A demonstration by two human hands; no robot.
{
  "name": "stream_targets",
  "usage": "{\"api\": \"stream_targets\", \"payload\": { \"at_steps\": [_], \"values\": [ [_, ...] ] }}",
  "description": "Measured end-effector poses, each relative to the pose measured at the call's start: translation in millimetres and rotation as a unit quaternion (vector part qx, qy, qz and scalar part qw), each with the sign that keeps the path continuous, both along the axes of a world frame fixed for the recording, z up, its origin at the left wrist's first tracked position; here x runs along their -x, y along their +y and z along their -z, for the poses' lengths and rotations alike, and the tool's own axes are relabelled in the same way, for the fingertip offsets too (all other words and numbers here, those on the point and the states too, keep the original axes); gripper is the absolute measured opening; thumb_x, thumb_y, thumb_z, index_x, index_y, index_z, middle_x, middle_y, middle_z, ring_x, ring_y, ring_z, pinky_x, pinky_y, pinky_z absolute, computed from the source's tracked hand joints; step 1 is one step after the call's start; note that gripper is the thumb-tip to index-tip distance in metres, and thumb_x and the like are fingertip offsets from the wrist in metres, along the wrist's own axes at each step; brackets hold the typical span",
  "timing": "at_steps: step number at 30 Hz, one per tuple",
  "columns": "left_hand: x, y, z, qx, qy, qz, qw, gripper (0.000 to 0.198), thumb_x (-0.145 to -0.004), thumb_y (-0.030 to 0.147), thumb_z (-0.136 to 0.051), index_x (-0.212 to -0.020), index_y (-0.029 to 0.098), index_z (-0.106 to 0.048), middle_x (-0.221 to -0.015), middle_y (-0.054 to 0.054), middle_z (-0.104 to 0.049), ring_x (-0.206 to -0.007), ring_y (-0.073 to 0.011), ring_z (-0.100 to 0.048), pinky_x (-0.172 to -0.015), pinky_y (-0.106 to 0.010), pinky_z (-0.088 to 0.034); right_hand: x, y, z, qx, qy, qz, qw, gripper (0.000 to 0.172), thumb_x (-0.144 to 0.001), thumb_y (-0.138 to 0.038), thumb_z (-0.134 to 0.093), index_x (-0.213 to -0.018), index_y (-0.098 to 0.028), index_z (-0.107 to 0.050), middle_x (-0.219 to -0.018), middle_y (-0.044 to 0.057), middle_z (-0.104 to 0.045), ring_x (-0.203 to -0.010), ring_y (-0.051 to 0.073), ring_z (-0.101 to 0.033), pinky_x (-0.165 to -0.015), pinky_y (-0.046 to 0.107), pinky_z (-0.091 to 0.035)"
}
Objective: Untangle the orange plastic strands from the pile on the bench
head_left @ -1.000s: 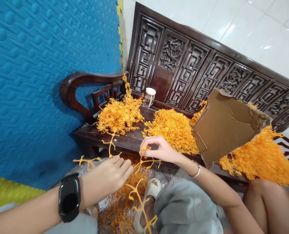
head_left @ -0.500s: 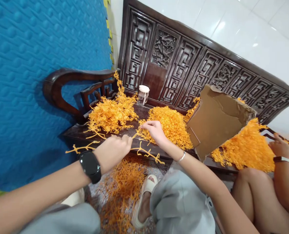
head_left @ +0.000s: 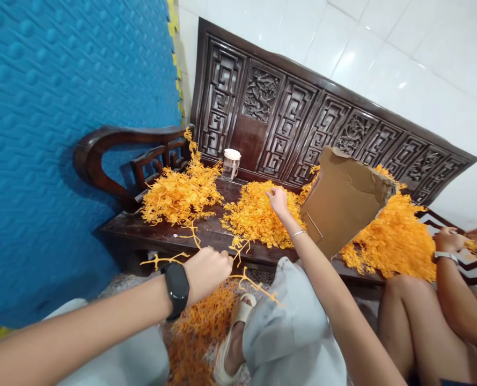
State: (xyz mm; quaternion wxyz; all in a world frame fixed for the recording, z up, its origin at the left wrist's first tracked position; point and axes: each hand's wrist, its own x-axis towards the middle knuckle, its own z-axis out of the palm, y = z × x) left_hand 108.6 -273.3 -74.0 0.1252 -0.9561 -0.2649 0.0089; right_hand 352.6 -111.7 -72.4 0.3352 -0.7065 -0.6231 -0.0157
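Observation:
My left hand (head_left: 209, 272), with a black band on its wrist, is closed around an orange branched stem (head_left: 258, 285) whose twigs stick out on both sides of the fist. My right hand (head_left: 277, 200) is over the middle pile of orange pieces (head_left: 258, 214), its fingers pinched together; what they hold, if anything, is too small to name. Left of that pile, a looser orange heap (head_left: 182, 194) lies on the dark wooden bench (head_left: 121, 228).
A lidded clear cup (head_left: 230, 164) stands by the carved backrest (head_left: 254, 134). A cardboard box (head_left: 343, 198) leans right of the middle pile, beside a larger orange pile (head_left: 399, 236). Another person's hands are at far right. Orange stems (head_left: 202, 332) cover the floor below.
My right hand has moved away from my left hand, up and right over the middle pile. My left hand has shifted slightly down and right with the stem. The view has shifted too.

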Motion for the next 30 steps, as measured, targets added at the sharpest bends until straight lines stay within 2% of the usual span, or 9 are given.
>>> {"api": "stream_targets", "payload": {
  "at_steps": [7,15,19,21,23,25,26,28,30],
  "values": [
    [8.3,8.5,4.7,-0.033,-0.019,0.03,0.999,0.01,-0.076,0.004,-0.054,-0.073,0.013,-0.058,-0.067,-0.007,-0.063,-0.06,-0.0224,-0.064,-0.051,-0.031,-0.044,-6.8,7.2,10.2,0.033,-0.08,0.022,0.996,0.021,-0.079,-0.012,-0.041,-0.068,-0.013,-0.059,-0.082,0.012,-0.056,-0.081,0.019,-0.051,-0.074,0.028,-0.036],
    [26.5,12.7,7.3,-0.054,-0.02,0.012,0.998,0.011,-0.077,0.005,-0.053,-0.071,0.014,-0.057,-0.065,-0.006,-0.063,-0.056,-0.0217,-0.062,-0.049,-0.031,-0.042,1.3,3.8,13.3,-0.003,-0.049,0.016,0.999,0.023,-0.072,-0.011,-0.047,-0.093,-0.009,-0.057,-0.103,0.017,-0.054,-0.096,0.023,-0.048,-0.083,0.034,-0.037],
    [35.6,13.6,4.6,-0.074,-0.015,0.006,0.997,0.011,-0.076,0.005,-0.054,-0.072,0.014,-0.058,-0.066,-0.006,-0.063,-0.056,-0.0217,-0.062,-0.05,-0.031,-0.043,19.5,-5.2,3.5,-0.011,0.006,-0.049,0.999,0.017,-0.074,-0.011,-0.046,-0.088,-0.01,-0.056,-0.093,0.011,-0.06,-0.086,0.018,-0.054,-0.079,0.03,-0.041],
    [38.9,14.4,3.6,-0.078,-0.003,0.003,0.997,0.011,-0.075,0.004,-0.055,-0.072,0.014,-0.059,-0.066,-0.006,-0.063,-0.056,-0.0216,-0.062,-0.051,-0.031,-0.044,37.1,-17.4,-3.8,0.008,0.033,-0.129,0.991,0.013,-0.077,-0.015,-0.049,-0.085,-0.011,-0.057,-0.087,0.007,-0.062,-0.08,0.014,-0.057,-0.075,0.025,-0.043],
    [41.7,15.6,5.0,-0.079,0.009,0.001,0.997,0.012,-0.074,0.002,-0.055,-0.072,0.013,-0.059,-0.066,-0.006,-0.064,-0.058,-0.0215,-0.063,-0.053,-0.031,-0.044,57.4,-35.3,-10.9,0.06,0.072,-0.281,0.955,0.016,-0.081,-0.024,-0.049,-0.085,-0.013,-0.06,-0.089,0.005,-0.064,-0.082,0.012,-0.058,-0.075,0.023,-0.044],
    [44.4,17.1,9.4,-0.076,0.014,-0.006,0.997,0.012,-0.074,0.001,-0.055,-0.072,0.012,-0.06,-0.067,-0.007,-0.064,-0.059,-0.0218,-0.064,-0.055,-0.031,-0.045,76.9,-54.8,-14.8,0.155,0.096,-0.451,0.874,0.025,-0.085,-0.033,-0.046,-0.091,-0.015,-0.061,-0.095,0.004,-0.064,-0.087,0.012,-0.058,-0.078,0.024,-0.043],
    [45.9,17.8,12.4,-0.073,0.015,-0.011,0.997,0.012,-0.073,0.001,-0.055,-0.072,0.012,-0.06,-0.067,-0.008,-0.065,-0.06,-0.0221,-0.064,-0.055,-0.031,-0.045,85.3,-63.4,-14.7,0.2,0.086,-0.504,0.836,0.027,-0.085,-0.036,-0.047,-0.094,-0.015,-0.061,-0.097,0.005,-0.064,-0.088,0.012,-0.058,-0.079,0.024,-0.043],
    [49.3,18.8,18.5,-0.062,0.019,-0.021,0.998,0.013,-0.073,0.001,-0.056,-0.073,0.012,-0.062,-0.068,-0.008,-0.065,-0.06,-0.0224,-0.064,-0.054,-0.031,-0.045,98.4,-75.6,-9.6,0.255,0.029,-0.551,0.794,0.028,-0.081,-0.037,-0.054,-0.095,-0.014,-0.061,-0.093,0.005,-0.064,-0.082,0.012,-0.058,-0.075,0.024,-0.044],
    [53.2,18.8,22.9,-0.052,0.028,-0.027,0.998,0.013,-0.073,0.002,-0.057,-0.074,0.013,-0.063,-0.068,-0.009,-0.066,-0.061,-0.0222,-0.064,-0.053,-0.03,-0.045,106.6,-80.5,0.1,0.265,-0.044,-0.566,0.779,0.024,-0.077,-0.034,-0.06,-0.089,-0.013,-0.062,-0.082,0.003,-0.063,-0.073,0.011,-0.056,-0.07,0.023,-0.043]
  ]
}}
